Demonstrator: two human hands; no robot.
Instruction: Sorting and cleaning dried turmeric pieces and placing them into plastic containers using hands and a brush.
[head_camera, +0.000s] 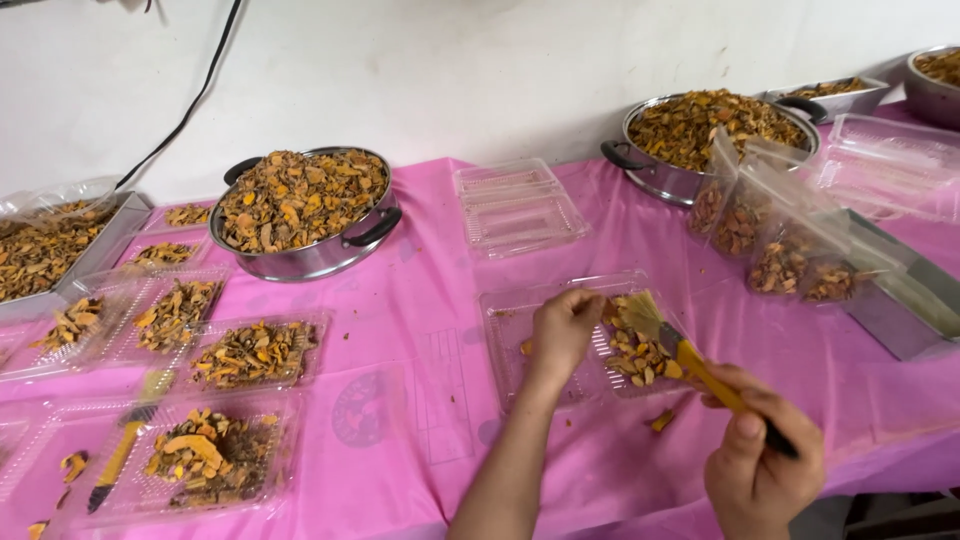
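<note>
Pink cloth (420, 300) covered the table. The left hand (562, 328) pinched dried slices (640, 355) in a clear tray (510, 330) near the middle. The right hand (760, 465) gripped a yellow brush (680, 350), bristles touching the slices; gentle strokes seemed best to keep them inside.

— What's that under my left hand (563, 328)?

— A clear plastic clamshell tray (520, 330), thin and glossy, ribbed on the bottom. The dried orange-brown chips (640, 355) in it look matt and rough.

— And in my right hand (762, 468)?

— A brush (665, 335) with pale, soft bristles and a smooth yellow handle. The pink tablecloth (440, 300) I see is slick plastic sheeting with a faint sheen. The pan (320, 255) is shiny polished metal.
</note>
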